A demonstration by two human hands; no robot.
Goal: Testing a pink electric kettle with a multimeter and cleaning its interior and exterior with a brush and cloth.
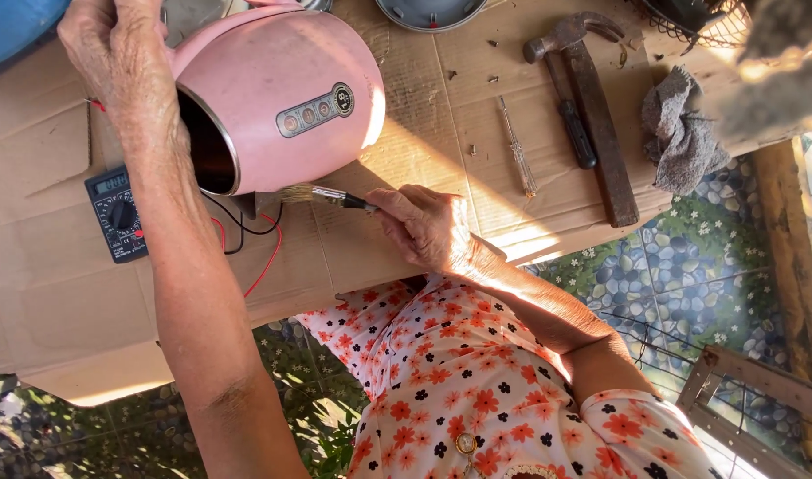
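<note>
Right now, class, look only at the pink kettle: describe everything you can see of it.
The pink kettle is a rounded, glossy body, plastic by the look, lying tipped on its side on brown cardboard. Its open end, ringed in metal with a dark inside, faces the lower left. An oval grey panel with small round buttons sits on its flank. The left hand grips its upper edge. The right hand holds a small brush, whose bristles reach just beneath its rim.

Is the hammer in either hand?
No: the hammer lies on the cardboard, while the right hand holds a small brush and the left hand steadies the pink kettle.
</note>
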